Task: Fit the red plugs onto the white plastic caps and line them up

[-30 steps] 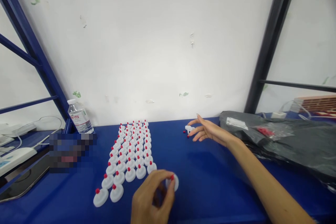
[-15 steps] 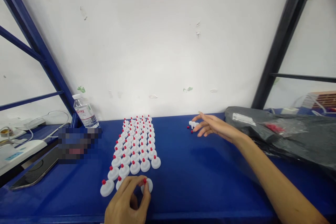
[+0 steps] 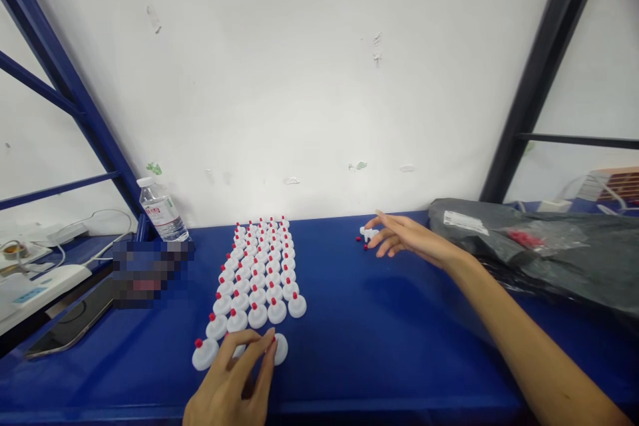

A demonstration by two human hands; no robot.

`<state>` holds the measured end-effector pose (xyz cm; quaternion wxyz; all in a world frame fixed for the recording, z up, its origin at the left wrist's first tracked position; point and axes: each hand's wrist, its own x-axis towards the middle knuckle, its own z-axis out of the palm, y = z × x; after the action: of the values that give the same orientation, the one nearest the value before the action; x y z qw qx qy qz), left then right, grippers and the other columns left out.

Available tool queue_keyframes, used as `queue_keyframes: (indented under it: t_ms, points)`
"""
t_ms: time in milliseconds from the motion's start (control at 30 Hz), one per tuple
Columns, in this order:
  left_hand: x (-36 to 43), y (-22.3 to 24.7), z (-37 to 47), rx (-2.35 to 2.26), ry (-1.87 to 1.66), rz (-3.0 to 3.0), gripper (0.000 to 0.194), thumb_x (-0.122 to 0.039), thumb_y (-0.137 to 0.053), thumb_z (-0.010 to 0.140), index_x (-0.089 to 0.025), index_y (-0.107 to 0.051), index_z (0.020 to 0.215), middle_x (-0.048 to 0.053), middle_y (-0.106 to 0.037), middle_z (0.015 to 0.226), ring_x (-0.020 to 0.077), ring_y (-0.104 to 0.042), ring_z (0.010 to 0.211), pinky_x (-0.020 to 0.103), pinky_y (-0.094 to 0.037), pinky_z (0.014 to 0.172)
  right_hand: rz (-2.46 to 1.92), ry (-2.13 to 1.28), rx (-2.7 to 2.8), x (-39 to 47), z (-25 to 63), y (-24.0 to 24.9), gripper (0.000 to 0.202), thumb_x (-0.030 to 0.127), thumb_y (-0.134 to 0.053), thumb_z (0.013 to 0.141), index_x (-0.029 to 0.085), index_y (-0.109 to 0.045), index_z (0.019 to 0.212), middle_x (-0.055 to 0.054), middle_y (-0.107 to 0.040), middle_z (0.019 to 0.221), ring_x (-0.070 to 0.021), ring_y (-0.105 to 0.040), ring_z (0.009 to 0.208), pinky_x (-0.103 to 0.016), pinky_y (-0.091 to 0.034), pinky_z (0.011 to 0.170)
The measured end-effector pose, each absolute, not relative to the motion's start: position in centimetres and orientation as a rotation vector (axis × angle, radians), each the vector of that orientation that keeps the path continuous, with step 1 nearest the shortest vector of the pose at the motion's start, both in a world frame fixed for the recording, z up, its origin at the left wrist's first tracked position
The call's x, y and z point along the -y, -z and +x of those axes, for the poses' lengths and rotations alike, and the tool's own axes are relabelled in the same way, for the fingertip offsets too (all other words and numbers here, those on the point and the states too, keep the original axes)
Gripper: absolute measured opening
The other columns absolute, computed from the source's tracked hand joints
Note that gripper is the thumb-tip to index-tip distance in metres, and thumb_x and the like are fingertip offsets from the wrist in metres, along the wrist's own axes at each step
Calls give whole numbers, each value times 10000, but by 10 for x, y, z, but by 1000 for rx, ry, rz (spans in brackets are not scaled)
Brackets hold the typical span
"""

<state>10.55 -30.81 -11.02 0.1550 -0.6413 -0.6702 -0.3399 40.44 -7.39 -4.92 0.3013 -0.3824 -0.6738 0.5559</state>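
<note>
Rows of white round nozzle caps (image 3: 257, 315) with small red tips stand upright on the blue table (image 3: 349, 339). At the near end of the rows, my left hand (image 3: 232, 373) pinches the red tip of one white nozzle cap (image 3: 281, 350) between thumb and forefinger. This cap rests on the table, and the hand partly hides it and a neighbouring cap. Farther back, my right hand (image 3: 402, 238) hovers with fingers spread and holds nothing I can see. Beside its fingertips lie a few white pieces (image 3: 367, 233) and small red tips (image 3: 358, 239), partly covered by the hand.
A water bottle (image 3: 162, 210) leans by the wall at the back left. A dark phone (image 3: 72, 319) lies on the left, near a white power strip (image 3: 42, 296). On the right, a grey plastic bag (image 3: 564, 273) carries a clear bag of red pieces (image 3: 526, 238).
My left hand has shifted slightly left, still at the red tip of the near cap. My right hand has barely moved. The view has tilted a little.
</note>
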Motion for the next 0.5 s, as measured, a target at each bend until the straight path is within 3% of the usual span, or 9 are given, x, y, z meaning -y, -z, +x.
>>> queue_keyframes:
  t_ms: [267, 400, 500]
  points:
    - [303, 106, 89, 1911, 802, -1801, 303, -402, -479, 978, -261, -740, 915, 8, -691, 897, 102, -667, 651, 158, -478, 525, -1018, -1384, 1766, 72, 399, 53, 520, 645, -525, 919, 172, -672, 1079, -103, -754, 903, -166, -701, 697, -237, -522, 600]
    - [297, 105, 87, 1889, 811, -1765, 305, -394, -490, 960, -262, -732, 831, 6, -694, 862, 121, -676, 660, 187, -470, 544, -1066, -929, 1628, 65, 398, 57, 456, 598, -521, 926, 173, -672, 859, -51, -698, 728, -150, -635, 591, -235, -455, 519]
    - [292, 99, 87, 1910, 833, -1752, 306, -373, -483, 934, -264, -723, 779, 3, -698, 831, 134, -675, 639, 209, -460, 531, -1231, -469, 1600, 59, 402, 63, 379, 504, -503, 948, 203, -688, 812, -45, -725, 750, -195, -676, 690, -284, -489, 635]
